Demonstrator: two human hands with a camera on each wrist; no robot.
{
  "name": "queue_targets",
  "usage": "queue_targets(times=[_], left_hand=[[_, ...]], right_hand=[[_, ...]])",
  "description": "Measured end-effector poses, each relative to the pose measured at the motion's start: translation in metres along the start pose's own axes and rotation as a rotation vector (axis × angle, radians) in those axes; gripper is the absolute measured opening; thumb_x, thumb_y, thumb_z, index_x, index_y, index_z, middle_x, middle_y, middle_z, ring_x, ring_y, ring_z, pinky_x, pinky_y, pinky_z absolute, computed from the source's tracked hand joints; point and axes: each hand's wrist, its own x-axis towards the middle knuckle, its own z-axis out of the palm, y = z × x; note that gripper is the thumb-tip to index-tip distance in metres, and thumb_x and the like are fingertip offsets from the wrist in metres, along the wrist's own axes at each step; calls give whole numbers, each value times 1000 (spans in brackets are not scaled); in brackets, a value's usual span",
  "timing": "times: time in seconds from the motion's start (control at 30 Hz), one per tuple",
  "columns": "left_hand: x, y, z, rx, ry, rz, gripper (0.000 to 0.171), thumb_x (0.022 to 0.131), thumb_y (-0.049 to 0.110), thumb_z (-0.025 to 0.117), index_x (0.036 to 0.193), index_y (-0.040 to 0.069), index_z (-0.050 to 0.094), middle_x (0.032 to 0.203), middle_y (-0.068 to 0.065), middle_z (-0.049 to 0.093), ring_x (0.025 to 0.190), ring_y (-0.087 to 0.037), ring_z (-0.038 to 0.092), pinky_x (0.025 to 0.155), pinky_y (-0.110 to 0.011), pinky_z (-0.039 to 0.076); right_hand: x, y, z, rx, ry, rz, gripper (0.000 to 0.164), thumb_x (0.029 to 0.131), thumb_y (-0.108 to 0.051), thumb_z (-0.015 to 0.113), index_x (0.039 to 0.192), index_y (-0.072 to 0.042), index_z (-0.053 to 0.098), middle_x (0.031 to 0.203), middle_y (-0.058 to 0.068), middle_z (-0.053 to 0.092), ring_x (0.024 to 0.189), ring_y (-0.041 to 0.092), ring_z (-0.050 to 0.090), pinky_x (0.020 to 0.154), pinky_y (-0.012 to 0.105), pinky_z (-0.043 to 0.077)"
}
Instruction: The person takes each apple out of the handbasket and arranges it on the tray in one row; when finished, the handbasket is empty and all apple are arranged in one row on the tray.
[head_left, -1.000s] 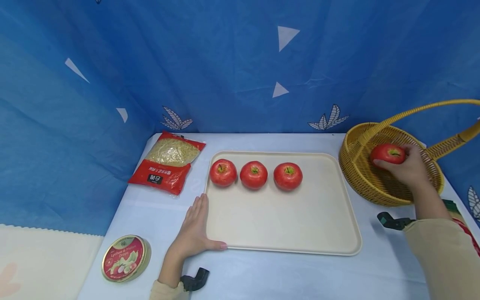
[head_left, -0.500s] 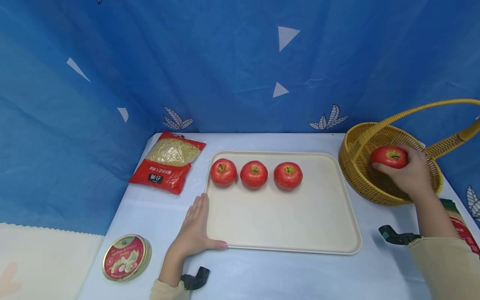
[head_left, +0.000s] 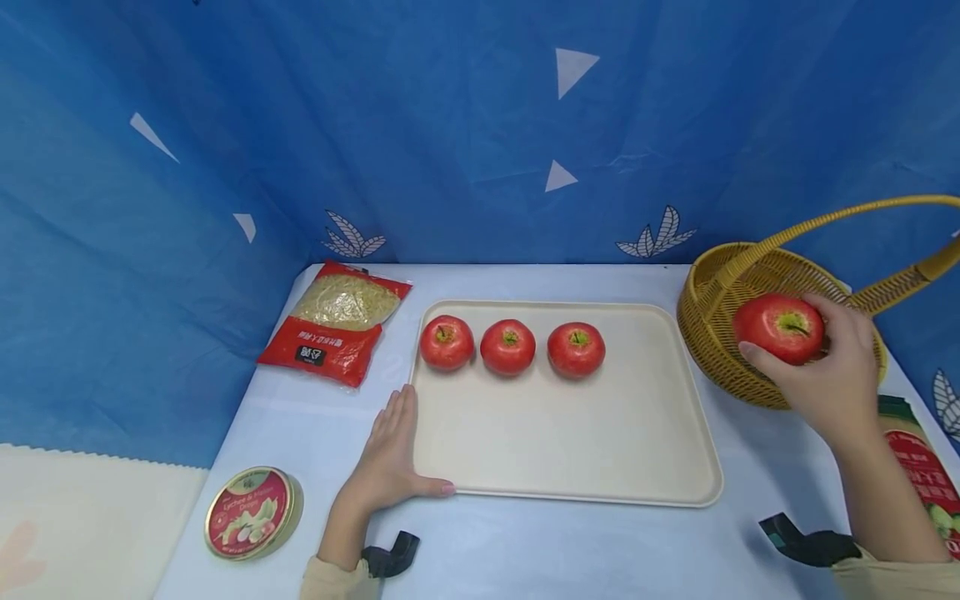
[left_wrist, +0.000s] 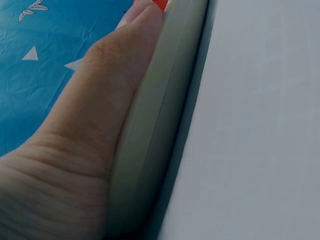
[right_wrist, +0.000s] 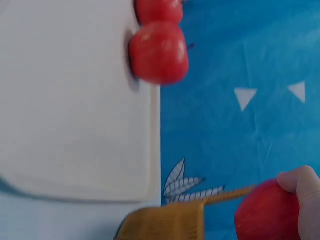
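My right hand (head_left: 843, 379) grips a red apple (head_left: 768, 325) between thumb and fingers, above the yellow wicker basket (head_left: 705, 354). That same held apple (right_wrist: 267, 212) shows at the lower right of the right wrist view. A cream tray (head_left: 570, 450) lies mid-table, bearing a row of three more apples: a left one (head_left: 447, 343), a middle one (head_left: 507, 347) and a right one (head_left: 576, 350). Against the tray's front left corner rests my left hand (head_left: 386, 458), fingers straight along the left side and thumb (left_wrist: 105, 85) along the front edge.
A red bag of pasta (head_left: 337, 321) lies at the back left. Nearer the front stands a round candy tin (head_left: 251, 514). Partly behind the right forearm is a red and green packet (head_left: 918, 458). The basket's tall handle (head_left: 847, 218) arches up at the right.
My right hand has lifted the apple up from inside the basket and brought it slightly nearer. The left hand, the tray and its apples have stayed in place.
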Motion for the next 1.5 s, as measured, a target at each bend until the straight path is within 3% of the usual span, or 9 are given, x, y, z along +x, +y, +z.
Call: queue_targets(times=[0.07,0.13,0.2,0.27,0.33,0.43,0.9,1.13,1.5], left_hand=[[0,0,0,1,3,5,158,48,73,86,159,8,-5,169,-10,-6,156,-30,-8,125,-55,2],[0,0,0,3,6,9,158,48,73,86,159,8,-5,169,-10,-6,156,-30,-8,125,-55,2],[0,-1,0,0,8,11,158,47,73,86,159,8,-5,169,-10,-6,156,-30,-8,125,-55,2],[0,-2,0,3,12,14,159,47,74,86,159,8,-5,169,-10,-6,156,-30,-8,125,-55,3],[0,-3,1,13,16,17,159,47,75,85,159,7,-5,168,-11,-5,156,-30,-7,125,-55,3],[0,-4,2,22,19,25,159,47,76,84,159,6,-5,168,-12,-5,156,-31,-7,125,-56,4],[0,-4,3,7,28,41,159,47,77,84,159,7,-4,169,-11,-5,156,-31,-6,125,-56,4],[0,-4,2,9,26,40,158,47,76,84,159,7,-4,169,-11,-5,156,-30,-7,125,-56,4],[0,-5,2,22,29,44,159,47,77,83,159,7,-5,169,-11,-5,156,-31,-6,125,-56,5]], right_hand=[[-9,-8,0,8,10,-52,89,80,-22,82,154,-24,33,153,10,34,144,27,28,99,29,50],[-16,-15,3,24,3,-105,90,77,-20,85,153,-21,35,151,11,37,141,28,31,87,9,40],[-21,-22,8,31,-21,-151,92,74,-21,87,151,-18,37,148,12,39,137,30,34,77,3,32],[-24,-28,15,35,-66,-183,94,73,-22,88,152,-16,37,146,16,39,134,34,35,81,12,46],[-26,-33,23,44,-111,-209,96,71,-22,90,151,-15,37,145,18,40,132,37,36,86,36,58],[-26,-37,36,51,-178,-235,96,71,-23,90,150,-12,38,145,20,39,130,41,38,85,71,50],[-14,-38,74,-30,-361,-236,96,77,-36,85,153,-8,33,147,25,37,125,48,43,90,70,48],[-7,-31,86,5,-451,-215,96,80,-35,83,154,-7,29,148,26,36,128,48,44,97,71,44],[0,-27,95,-21,-529,-145,103,82,-53,76,156,-5,23,146,29,35,128,49,44,99,68,45]])
